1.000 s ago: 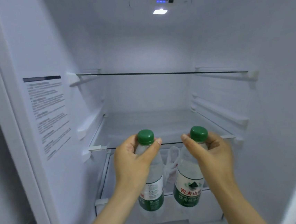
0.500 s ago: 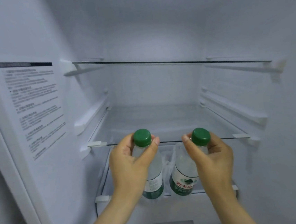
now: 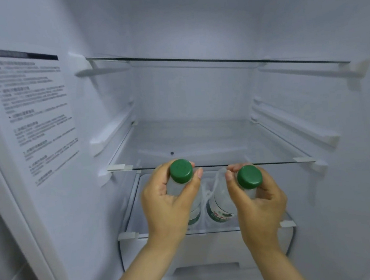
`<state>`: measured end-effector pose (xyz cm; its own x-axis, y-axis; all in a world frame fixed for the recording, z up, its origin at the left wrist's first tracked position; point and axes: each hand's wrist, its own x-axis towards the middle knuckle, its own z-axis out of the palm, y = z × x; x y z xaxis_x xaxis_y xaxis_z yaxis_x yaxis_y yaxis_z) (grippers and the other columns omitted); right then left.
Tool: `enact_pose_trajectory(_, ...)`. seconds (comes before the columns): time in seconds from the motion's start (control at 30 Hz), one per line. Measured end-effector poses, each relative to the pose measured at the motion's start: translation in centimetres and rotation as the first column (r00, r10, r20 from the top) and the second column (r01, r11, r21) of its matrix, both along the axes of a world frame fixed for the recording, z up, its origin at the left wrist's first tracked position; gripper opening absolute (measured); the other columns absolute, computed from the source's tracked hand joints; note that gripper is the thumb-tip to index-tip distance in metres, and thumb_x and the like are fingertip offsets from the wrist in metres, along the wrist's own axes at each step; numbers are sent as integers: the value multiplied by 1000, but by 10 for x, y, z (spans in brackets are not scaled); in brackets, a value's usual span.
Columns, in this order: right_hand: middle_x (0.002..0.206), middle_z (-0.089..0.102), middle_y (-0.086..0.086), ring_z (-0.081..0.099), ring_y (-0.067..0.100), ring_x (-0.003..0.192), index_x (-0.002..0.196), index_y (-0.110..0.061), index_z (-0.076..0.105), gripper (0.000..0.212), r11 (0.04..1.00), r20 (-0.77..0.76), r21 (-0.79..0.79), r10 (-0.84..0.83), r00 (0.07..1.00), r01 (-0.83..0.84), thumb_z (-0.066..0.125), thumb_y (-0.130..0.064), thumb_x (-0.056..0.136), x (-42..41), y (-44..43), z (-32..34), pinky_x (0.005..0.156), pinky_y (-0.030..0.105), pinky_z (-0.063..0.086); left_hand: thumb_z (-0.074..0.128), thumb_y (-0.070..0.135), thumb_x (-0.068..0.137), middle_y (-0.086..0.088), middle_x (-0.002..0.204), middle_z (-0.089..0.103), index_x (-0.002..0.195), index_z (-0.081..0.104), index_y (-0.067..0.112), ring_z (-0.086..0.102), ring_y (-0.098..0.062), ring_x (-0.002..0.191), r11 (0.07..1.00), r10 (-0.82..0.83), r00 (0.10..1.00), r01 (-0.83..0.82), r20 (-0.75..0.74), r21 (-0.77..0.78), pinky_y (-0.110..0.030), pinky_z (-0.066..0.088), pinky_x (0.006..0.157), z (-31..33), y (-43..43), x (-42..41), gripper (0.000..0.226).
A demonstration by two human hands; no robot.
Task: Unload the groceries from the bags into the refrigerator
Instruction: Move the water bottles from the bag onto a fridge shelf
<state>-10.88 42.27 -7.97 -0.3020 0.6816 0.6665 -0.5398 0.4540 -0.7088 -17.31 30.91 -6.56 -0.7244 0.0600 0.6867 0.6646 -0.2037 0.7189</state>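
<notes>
1. Two bare hands hold water bottles at lower centre of the frame: the left hand (image 3: 166,206) is wrapped around the left bottle (image 3: 196,208) below its green cap (image 3: 181,171).
2. Beside it, the right hand (image 3: 256,203) clasps the right bottle (image 3: 220,206) under its green cap (image 3: 249,177).
3. Both bottles hang before the middle glass shelf (image 3: 202,147).
4. An upper glass shelf (image 3: 217,61) spans the white refrigerator (image 3: 190,15); a printed label (image 3: 34,113) fills the left wall.

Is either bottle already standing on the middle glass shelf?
No: the left hand and right hand hold both bottles in front of the middle glass shelf.
</notes>
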Motion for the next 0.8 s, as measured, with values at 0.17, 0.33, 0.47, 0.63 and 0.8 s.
enact_pose_trajectory(0.17, 97, 72, -9, 67, 13, 96, 94, -18, 71, 20, 997, 72, 75, 20, 997, -25, 79, -23, 76, 5, 3, -14, 84, 21, 52, 72, 34, 75, 10, 91, 70, 92, 70, 17, 66, -14, 91, 1000, 9, 1000, -9, -9, -23, -26, 53, 81, -11, 0, -4, 23)
enact_pose_trajectory(0.33, 121, 65, -18, 56, 5, 121, 107, -24, 70, 38, 993, 253, 114, 2, 967, -32, 83, -24, 72, 13, 9, -51, 100, 26, 46, 75, 38, 73, 13, 101, 71, 102, 71, 23, 65, -6, 101, 993, 14, 1000, -12, 17, -121, -19, 51, 88, -15, -16, 0, 33)
enact_pose_trajectory(0.47, 127, 58, -27, 49, 1, 127, 114, -28, 67, 46, 992, 331, 120, -12, 944, -29, 78, -18, 71, 16, 6, -70, 105, 28, 42, 74, 39, 67, 15, 103, 71, 102, 71, 25, 64, 3, 101, 993, 23, 997, -14, 76, -121, -10, 47, 86, -17, -28, 3, 37)
enact_pose_trajectory(0.63, 128, 58, -25, 46, -2, 129, 117, -35, 63, 49, 990, 386, 141, -35, 922, -22, 79, -17, 74, 11, 8, -67, 107, 28, 39, 74, 42, 63, 19, 109, 68, 103, 69, 35, 61, 4, 104, 977, 53, 989, -23, 137, -212, -10, 46, 90, -34, -38, -3, 41)
enact_pose_trajectory(0.8, 137, 53, -17, 42, 0, 133, 128, -30, 59, 54, 986, 462, 162, -41, 886, -39, 77, -20, 77, 7, 10, -74, 109, 30, 37, 75, 39, 65, 18, 125, 60, 114, 64, 37, 52, 12, 114, 932, 105, 989, -59, 109, -358, -11, 43, 95, -65, -40, -5, 50)
